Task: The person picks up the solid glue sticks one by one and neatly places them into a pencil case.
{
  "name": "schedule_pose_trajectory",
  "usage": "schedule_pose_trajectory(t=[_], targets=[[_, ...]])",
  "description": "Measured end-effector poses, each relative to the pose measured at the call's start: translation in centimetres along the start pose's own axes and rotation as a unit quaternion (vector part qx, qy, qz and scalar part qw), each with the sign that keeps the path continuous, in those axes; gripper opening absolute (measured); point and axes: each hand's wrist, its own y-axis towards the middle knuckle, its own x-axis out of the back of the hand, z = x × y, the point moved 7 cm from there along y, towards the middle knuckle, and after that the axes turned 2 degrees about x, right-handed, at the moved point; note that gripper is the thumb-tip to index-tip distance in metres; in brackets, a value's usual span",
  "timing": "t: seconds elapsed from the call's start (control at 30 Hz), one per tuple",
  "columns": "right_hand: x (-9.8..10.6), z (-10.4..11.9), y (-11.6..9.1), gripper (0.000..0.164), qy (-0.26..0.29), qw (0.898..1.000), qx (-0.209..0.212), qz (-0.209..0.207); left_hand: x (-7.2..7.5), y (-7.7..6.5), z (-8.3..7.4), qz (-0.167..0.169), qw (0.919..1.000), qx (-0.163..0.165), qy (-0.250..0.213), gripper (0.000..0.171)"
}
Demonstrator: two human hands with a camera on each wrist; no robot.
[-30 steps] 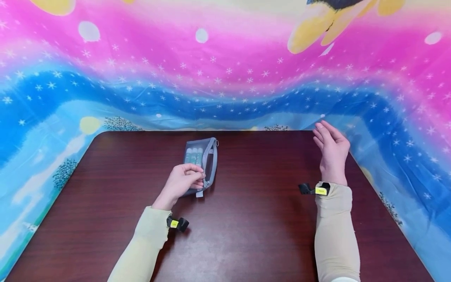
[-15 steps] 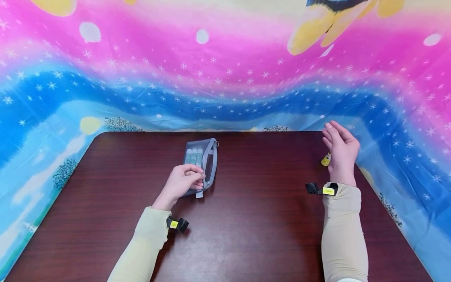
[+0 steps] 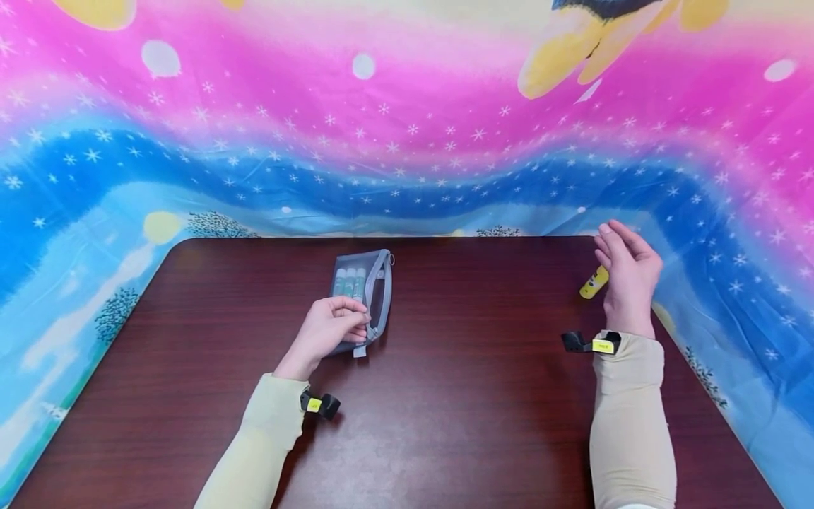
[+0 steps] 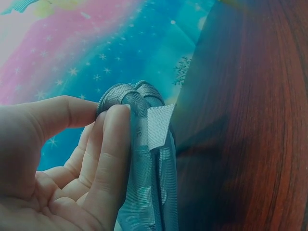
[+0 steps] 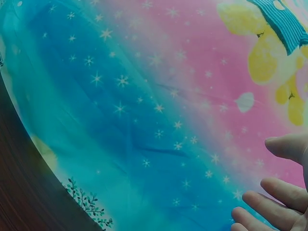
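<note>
A grey mesh zip pouch [image 3: 379, 304] stands on the table, its zipped mouth gaping to the right. Through its side show three white-capped green tubes [image 3: 350, 281] that look like glue sticks. My left hand [image 3: 327, 326] pinches the pouch's near end; in the left wrist view the thumb and fingers grip the mesh by the zip [image 4: 113, 94], beside a pale fabric tab [image 4: 160, 126]. At the far right, a yellow tube [image 3: 594, 283], resembling a glue stick, lies partly hidden behind my right hand [image 3: 631, 279]. That hand's fingers are relaxed, with nothing visible between them in the right wrist view.
The dark red wooden table [image 3: 470, 396] ends at a rounded far edge. Behind it and at both sides hangs a colourful printed cloth [image 3: 407, 155] with snowflakes. Each wrist carries a black camera mount with a yellow label.
My right hand has shifted to the right, and the yellow tube has come into view from behind it. The left hand and the pouch have stayed in place.
</note>
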Motion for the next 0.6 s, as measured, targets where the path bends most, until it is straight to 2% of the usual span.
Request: schedule_pose_trajectory(t=[0.3,0.6], targets=[[1.1,0.3,0.4,0.041,-0.013,1.0,-0.007,-0.026,0.0,0.0,0.0,0.001,1.0,-0.003,0.006,0.015],[2.4,0.6,1.1,0.045,0.0,0.998,-0.015,-0.063,-0.1,-0.1,0.0,0.0,1.0,0.001,0.005,0.016]])
